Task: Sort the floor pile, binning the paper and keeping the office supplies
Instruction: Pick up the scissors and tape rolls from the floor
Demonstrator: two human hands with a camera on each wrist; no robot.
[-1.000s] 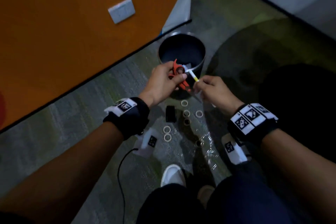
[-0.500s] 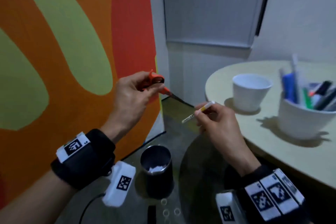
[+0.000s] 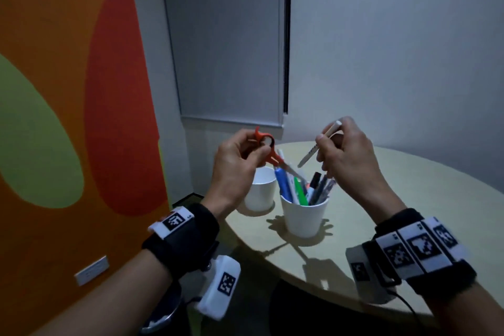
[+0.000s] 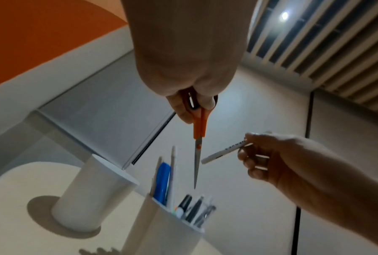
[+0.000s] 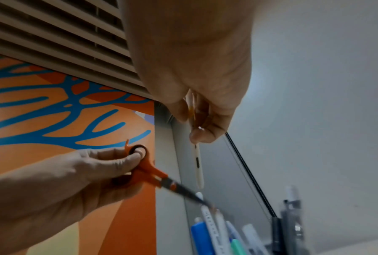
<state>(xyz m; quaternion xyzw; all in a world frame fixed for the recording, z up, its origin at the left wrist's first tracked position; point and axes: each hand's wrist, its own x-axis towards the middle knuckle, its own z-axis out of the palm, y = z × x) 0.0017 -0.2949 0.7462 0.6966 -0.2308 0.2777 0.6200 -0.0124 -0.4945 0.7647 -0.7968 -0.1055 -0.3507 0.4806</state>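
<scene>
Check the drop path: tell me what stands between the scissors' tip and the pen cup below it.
Nothing separate blocks it. The scissors, held by the left hand, point down above the pen cup. Only the pens already crowding it stand in the way; the tip must find a gap between them.

Orange plastic-handled, metal-bladed scissors (image 3: 268, 154)

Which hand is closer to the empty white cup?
Left. The left hand, holding the orange scissors, hangs just above the empty white cup. The right hand, holding a pen, is farther off, above the cup full of pens.
</scene>
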